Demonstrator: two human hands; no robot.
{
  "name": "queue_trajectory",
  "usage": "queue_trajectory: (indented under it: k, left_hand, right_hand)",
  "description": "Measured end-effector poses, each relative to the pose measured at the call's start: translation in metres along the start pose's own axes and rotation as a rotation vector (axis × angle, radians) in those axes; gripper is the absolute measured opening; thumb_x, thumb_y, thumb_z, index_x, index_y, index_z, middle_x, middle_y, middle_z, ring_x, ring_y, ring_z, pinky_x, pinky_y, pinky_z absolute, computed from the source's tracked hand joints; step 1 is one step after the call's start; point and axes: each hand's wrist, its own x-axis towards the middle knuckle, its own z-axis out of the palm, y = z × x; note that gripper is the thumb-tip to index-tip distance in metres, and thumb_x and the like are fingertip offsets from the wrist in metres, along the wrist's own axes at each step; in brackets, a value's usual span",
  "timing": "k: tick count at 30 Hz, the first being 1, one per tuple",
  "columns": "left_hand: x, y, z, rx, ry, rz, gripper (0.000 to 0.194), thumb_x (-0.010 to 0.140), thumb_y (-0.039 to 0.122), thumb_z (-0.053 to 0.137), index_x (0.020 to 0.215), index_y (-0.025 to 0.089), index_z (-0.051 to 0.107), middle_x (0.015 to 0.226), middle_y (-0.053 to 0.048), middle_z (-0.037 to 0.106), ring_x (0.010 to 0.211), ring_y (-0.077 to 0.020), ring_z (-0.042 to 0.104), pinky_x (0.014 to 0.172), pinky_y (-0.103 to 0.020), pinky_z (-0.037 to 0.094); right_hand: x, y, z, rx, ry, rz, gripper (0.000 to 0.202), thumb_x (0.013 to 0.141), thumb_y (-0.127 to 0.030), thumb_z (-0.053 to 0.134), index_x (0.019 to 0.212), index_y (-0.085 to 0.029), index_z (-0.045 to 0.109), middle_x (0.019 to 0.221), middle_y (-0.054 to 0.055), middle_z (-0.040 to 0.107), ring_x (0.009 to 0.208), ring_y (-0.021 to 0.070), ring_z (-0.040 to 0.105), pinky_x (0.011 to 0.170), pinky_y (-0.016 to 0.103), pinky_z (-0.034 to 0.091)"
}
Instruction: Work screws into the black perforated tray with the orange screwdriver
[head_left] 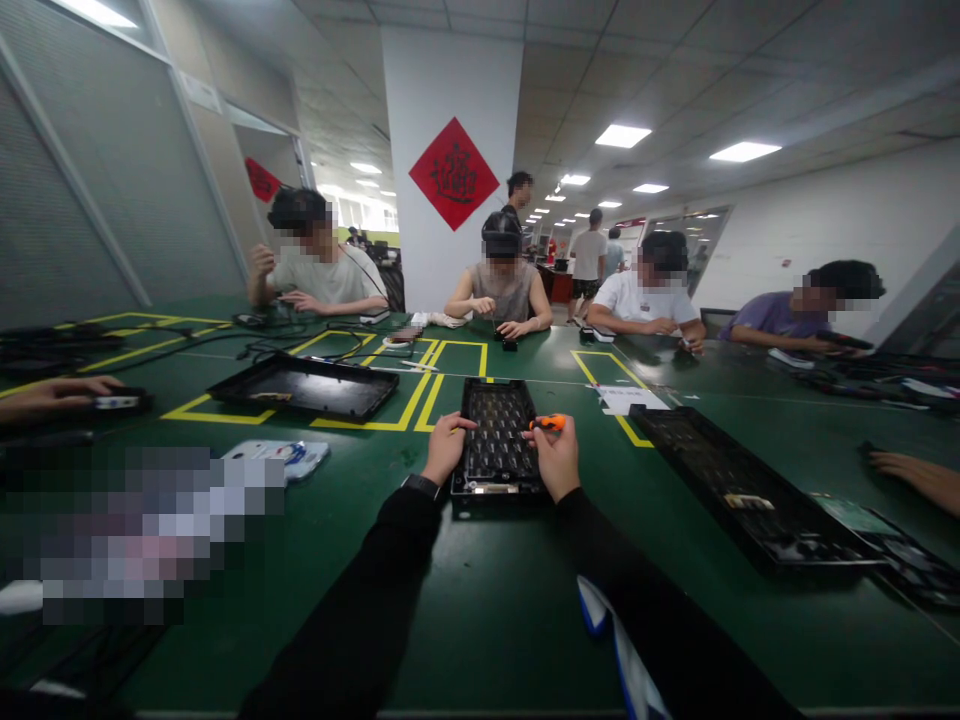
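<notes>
A black rectangular casing (501,465) lies on the green table straight in front of me, with rows of small raised parts inside it and a pale strip at its near end. My left hand (448,447) grips its left edge, fingers curled against the rim. On the right side, my right hand (557,458) is closed around an orange-handled screwdriver (550,423). The tool lies nearly level over the casing and points left; its tip is too small to make out.
A black tray-like shell (315,385) lies at left and a longer black shell (720,470) at right, near a circuit board (851,515). Paper (630,398) rests beyond. Several people sit opposite; a co-worker's hand (67,395) shows at left, another (915,478) at right.
</notes>
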Motion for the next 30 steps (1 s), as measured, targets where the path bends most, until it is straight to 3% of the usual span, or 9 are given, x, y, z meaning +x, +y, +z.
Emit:
queue_trajectory:
  k: [6,11,30]
  left_hand:
    - [0.0,0.001,0.0,-0.002,-0.001,-0.004,0.029,0.067,0.009,0.042,0.075,0.018,0.069,0.108,-0.005,0.058,0.108,-0.0186,0.048,0.1,-0.034,0.03]
    - [-0.001,0.002,-0.001,-0.001,-0.001,0.008,0.029,0.067,0.01,0.042,0.076,0.018,0.069,0.108,-0.006,0.057,0.109,-0.0185,0.047,0.1,-0.034,0.03]
    - [0.0,0.002,0.0,-0.01,0.011,0.011,0.029,0.066,0.009,0.043,0.074,0.018,0.069,0.107,-0.006,0.058,0.108,-0.0191,0.048,0.098,-0.033,0.032]
  right_hand:
    - [0.007,0.005,-0.005,0.01,-0.112,0.044,0.023,0.067,-0.027,0.059,0.086,-0.019,0.049,0.085,0.001,0.056,0.071,0.0138,0.063,0.065,0.027,0.051]
    - [0.009,0.01,-0.006,0.002,-0.134,0.088,0.022,0.069,-0.027,0.057,0.088,-0.019,0.05,0.081,0.0,0.056,0.072,0.0149,0.065,0.066,0.028,0.05]
    - [0.008,0.009,-0.003,-0.002,0.002,0.123,0.021,0.068,-0.029,0.057,0.085,-0.019,0.05,0.071,-0.003,0.056,0.058,0.0124,0.062,0.058,0.027,0.051]
